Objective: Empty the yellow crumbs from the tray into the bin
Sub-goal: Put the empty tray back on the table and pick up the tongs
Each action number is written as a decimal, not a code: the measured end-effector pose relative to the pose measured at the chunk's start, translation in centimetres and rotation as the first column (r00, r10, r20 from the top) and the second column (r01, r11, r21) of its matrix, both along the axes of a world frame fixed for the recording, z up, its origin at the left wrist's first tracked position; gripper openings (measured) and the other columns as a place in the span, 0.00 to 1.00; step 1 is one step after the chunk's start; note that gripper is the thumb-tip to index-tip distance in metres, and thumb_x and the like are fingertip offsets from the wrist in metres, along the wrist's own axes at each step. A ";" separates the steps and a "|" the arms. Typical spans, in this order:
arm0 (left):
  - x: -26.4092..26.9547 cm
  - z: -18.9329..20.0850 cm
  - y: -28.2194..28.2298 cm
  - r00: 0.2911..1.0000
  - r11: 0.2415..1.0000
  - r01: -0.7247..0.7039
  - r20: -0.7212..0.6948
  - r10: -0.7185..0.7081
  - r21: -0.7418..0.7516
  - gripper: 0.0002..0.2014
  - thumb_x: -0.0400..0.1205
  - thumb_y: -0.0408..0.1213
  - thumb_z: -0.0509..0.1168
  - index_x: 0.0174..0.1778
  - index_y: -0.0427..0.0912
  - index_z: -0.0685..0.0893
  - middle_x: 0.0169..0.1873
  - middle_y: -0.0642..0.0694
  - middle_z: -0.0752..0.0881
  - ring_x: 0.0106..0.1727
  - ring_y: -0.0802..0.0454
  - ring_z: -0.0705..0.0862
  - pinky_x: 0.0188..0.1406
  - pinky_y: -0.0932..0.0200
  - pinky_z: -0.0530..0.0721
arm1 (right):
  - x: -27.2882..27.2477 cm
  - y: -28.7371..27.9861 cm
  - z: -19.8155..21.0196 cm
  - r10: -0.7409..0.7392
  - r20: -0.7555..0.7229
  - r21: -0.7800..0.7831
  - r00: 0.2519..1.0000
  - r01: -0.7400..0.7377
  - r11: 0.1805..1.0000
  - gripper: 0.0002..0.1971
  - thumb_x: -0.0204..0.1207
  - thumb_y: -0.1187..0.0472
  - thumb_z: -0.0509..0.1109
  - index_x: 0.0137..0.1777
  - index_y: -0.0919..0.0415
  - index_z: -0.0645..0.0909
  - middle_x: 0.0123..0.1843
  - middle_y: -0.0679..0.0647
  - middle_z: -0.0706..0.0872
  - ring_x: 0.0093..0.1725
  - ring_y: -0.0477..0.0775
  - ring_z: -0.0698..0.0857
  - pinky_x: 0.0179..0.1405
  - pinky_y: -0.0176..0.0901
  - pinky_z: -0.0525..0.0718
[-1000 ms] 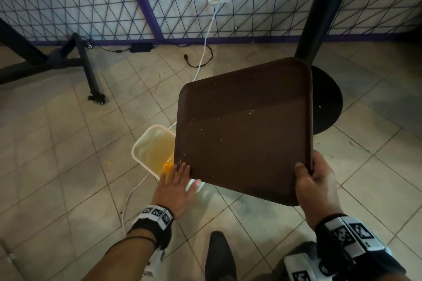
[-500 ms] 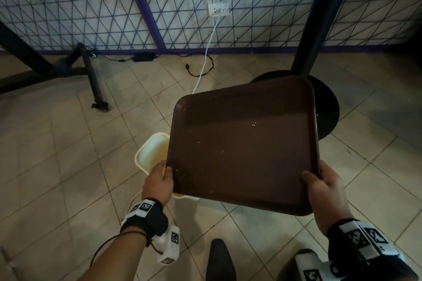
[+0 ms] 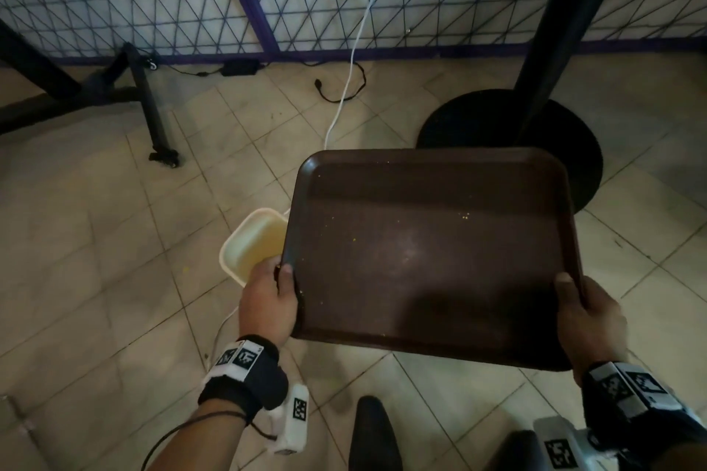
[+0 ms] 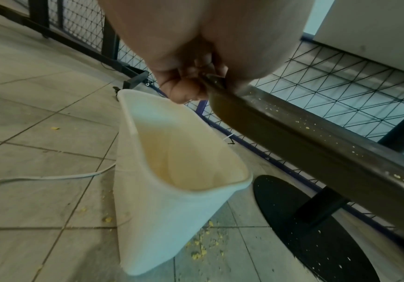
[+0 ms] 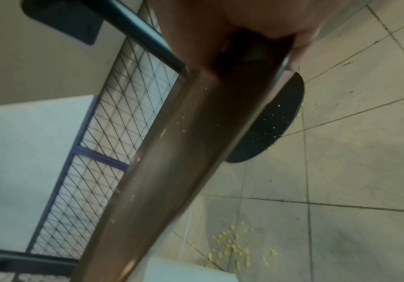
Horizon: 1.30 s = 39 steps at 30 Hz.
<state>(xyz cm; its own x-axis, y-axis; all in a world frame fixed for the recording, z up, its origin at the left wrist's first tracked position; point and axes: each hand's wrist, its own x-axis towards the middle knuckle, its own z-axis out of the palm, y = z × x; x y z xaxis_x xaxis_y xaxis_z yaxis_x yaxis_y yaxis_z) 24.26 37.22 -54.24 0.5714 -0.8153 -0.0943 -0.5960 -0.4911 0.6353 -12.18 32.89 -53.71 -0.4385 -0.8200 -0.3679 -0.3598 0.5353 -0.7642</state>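
Note:
I hold a dark brown tray (image 3: 432, 260) nearly level above the floor, with only a few tiny yellow specks on it. My left hand (image 3: 269, 298) grips its left rim, thumb on top. My right hand (image 3: 585, 314) grips the right rim near the front corner. A white bin (image 3: 248, 247) stands on the floor under the tray's left edge; in the left wrist view the bin (image 4: 172, 181) sits directly below the tray's edge (image 4: 316, 147). Yellow crumbs (image 4: 203, 246) lie scattered on the tiles beside the bin, seen also as crumbs (image 5: 232, 248) in the right wrist view.
A black round table base (image 3: 509, 134) with its post (image 3: 562, 23) stands behind the tray. A white cable (image 3: 352, 61) runs from a wall socket across the floor. A black wheeled frame (image 3: 149, 107) stands at the left. My dark shoe (image 3: 373, 432) is below.
The tray has come down from a steep tilt toward level. My left hand, open against the tray's lower corner a second ago, now grips its left rim.

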 end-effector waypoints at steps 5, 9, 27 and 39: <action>-0.6 0.9 2.8 0.998 1.000 0.007 0.057 -0.007 0.008 0.11 0.87 0.38 0.60 0.62 0.42 0.83 0.54 0.46 0.82 0.54 0.46 0.80 0.54 0.53 0.74 | -0.9 1.7 0.7 0.073 -0.136 0.005 0.988 -0.073 0.997 0.21 0.85 0.52 0.59 0.64 0.68 0.79 0.55 0.69 0.84 0.51 0.66 0.80 0.51 0.55 0.75; -1.6 4.8 5.8 1.000 0.998 -0.002 0.020 0.001 0.061 0.11 0.87 0.37 0.62 0.62 0.41 0.83 0.53 0.46 0.81 0.54 0.46 0.80 0.54 0.54 0.74 | -2.0 3.6 4.7 0.103 -0.184 0.063 0.978 -0.093 0.994 0.26 0.81 0.50 0.59 0.67 0.72 0.79 0.61 0.75 0.80 0.61 0.75 0.79 0.61 0.60 0.74; -4.9 35.2 15.6 0.999 0.919 0.025 -0.049 -0.006 0.392 0.14 0.88 0.40 0.58 0.66 0.38 0.80 0.60 0.37 0.81 0.58 0.36 0.82 0.59 0.43 0.78 | -5.3 15.8 35.5 0.041 -0.147 0.169 0.988 -0.015 0.986 0.15 0.82 0.72 0.65 0.67 0.76 0.78 0.59 0.67 0.78 0.55 0.53 0.73 0.48 0.30 0.65; -8.3 49.5 11.1 0.995 0.987 0.100 -0.017 -0.099 0.125 0.14 0.88 0.39 0.59 0.66 0.36 0.80 0.55 0.41 0.81 0.51 0.47 0.78 0.55 0.47 0.76 | -9.4 14.3 48.5 -0.173 -0.100 -0.038 0.980 0.170 0.985 0.16 0.81 0.67 0.66 0.68 0.65 0.82 0.53 0.56 0.77 0.53 0.59 0.79 0.41 0.29 0.70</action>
